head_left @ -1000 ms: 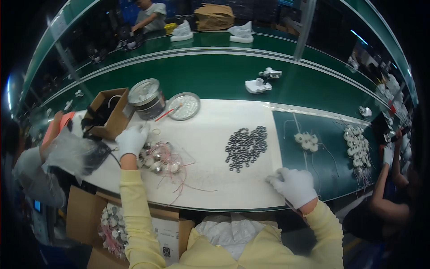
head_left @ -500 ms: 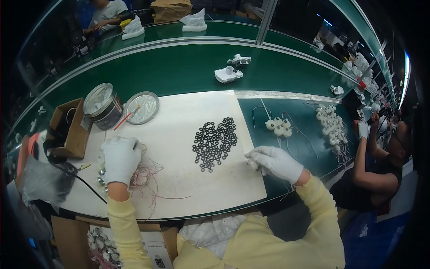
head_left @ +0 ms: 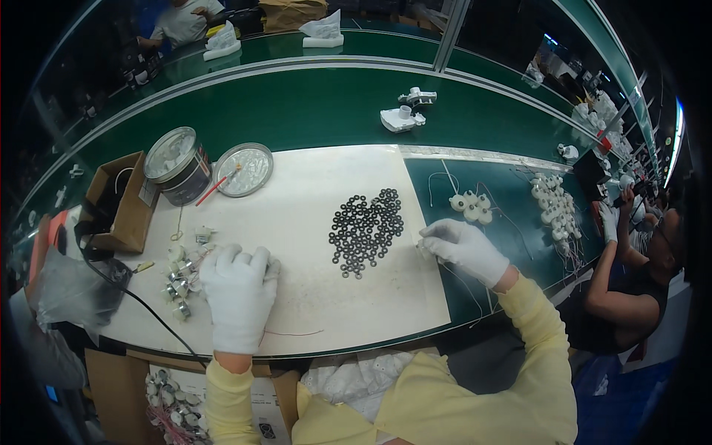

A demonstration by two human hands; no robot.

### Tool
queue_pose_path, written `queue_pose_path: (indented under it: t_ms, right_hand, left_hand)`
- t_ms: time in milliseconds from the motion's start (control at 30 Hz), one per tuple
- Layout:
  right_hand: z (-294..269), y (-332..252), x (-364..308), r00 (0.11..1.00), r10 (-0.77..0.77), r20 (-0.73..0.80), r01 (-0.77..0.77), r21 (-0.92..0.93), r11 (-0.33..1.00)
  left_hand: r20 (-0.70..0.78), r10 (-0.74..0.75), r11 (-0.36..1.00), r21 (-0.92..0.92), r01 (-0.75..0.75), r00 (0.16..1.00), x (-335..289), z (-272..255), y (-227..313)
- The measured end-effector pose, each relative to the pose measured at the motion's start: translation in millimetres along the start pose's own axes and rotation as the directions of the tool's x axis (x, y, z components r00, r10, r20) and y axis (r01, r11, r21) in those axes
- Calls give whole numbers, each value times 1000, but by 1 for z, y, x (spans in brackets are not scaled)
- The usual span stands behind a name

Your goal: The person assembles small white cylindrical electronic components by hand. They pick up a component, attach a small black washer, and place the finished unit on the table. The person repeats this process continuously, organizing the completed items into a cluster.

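Observation:
My left hand (head_left: 239, 297), in a white glove, hovers over the white board (head_left: 311, 308) with its fingers curled. Whatever lies in its grasp is mostly hidden; a thin red wire trails out beneath it. Just left of it lies a cluster of small silver-and-white motors (head_left: 179, 285) with wires. Near the board's right edge, my gloved right hand (head_left: 467, 254) pinches a small white piece (head_left: 426, 252), largely covered by the fingertips. A pale wire hangs below that hand. Between both hands spreads a pile of small black rings (head_left: 363, 233).
An open tin (head_left: 178, 167), its lid (head_left: 245, 169) with a red-handled brush, and a cardboard box (head_left: 119, 200) stand at left. White round parts with wires (head_left: 472, 207) and a larger group (head_left: 556, 211) lie right. White housings (head_left: 403, 119) sit behind. A co-worker (head_left: 630, 274) works at right.
My left hand has moved right from the motor cluster, uncovering several motors. My right hand has lifted slightly, still pinching the white piece. The whole view has shifted a little.

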State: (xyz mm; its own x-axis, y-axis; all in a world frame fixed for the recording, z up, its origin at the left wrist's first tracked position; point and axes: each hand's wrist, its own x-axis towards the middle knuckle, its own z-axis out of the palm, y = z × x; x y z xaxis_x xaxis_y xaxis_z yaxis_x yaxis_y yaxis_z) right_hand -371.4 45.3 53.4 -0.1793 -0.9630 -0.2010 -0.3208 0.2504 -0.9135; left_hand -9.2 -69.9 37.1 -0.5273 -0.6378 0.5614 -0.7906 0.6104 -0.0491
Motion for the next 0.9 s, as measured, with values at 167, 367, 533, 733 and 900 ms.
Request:
queue_pose_path:
  t_ms: [167,367,533,733,900]
  right_hand:
    - [3,7,20,926,-378,19,341,-475,811]
    - [9,-4,30,837,-516,183,478,-705,524]
    - [9,1,34,838,-526,144,456,-713,533]
    - [9,-7,32,899,-426,99,381,-658,650]
    - [14,-23,24,986,-162,46,159,-570,806]
  left_hand:
    - [-79,-8,995,-98,0,997,-26,-14,23]
    - [-151,-38,992,-125,19,988,-48,-9,22]
    - [-136,-62,985,-168,39,989,-52,-7,19]
    - [-146,-68,981,-190,40,987,-53,-7,19]
    - [-139,-78,980,-194,50,987,-53,-7,18]
